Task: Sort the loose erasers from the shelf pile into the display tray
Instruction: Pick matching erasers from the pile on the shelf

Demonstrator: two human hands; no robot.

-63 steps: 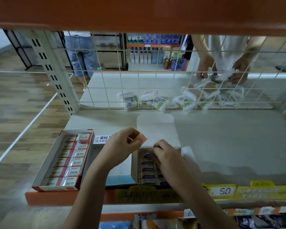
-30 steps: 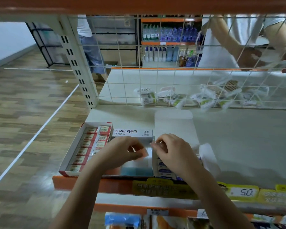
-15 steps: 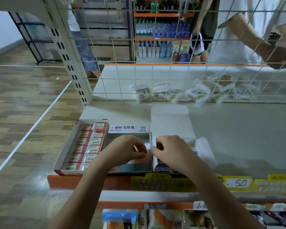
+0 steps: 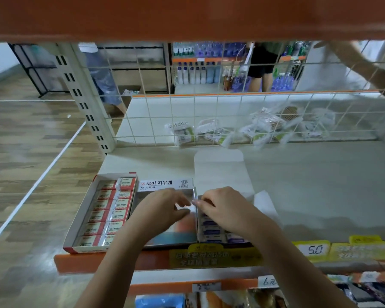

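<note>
Fingertips of left hand curled in toward thumb, pinching a pale eraser; small, whitish, too blurred for any print. Fingers of right hand bent too, tips nearly touching the left ones; cannot tell whether gripping anything. Both hover just over the thin wall between the display tray and the white box at its right.

Display tray: grey, Korean label on the far wall, floor showing orange and teal, mostly bare where visible. White box: rows of blue-banded erasers packed flat, lid flap folded back and lying on the shelf. Left of the display tray, touching it, a red-edged tray filled with two columns of red 2B erasers.

All three containers sit at the shelf's orange front lip, yellow price tags along it to the right. Wide bare shelf surface right of the box and behind it. Farther back, a wire grid closing off the rear, plastic packets heaped beyond it. Overhead, an orange upper shelf hanging low.
</note>
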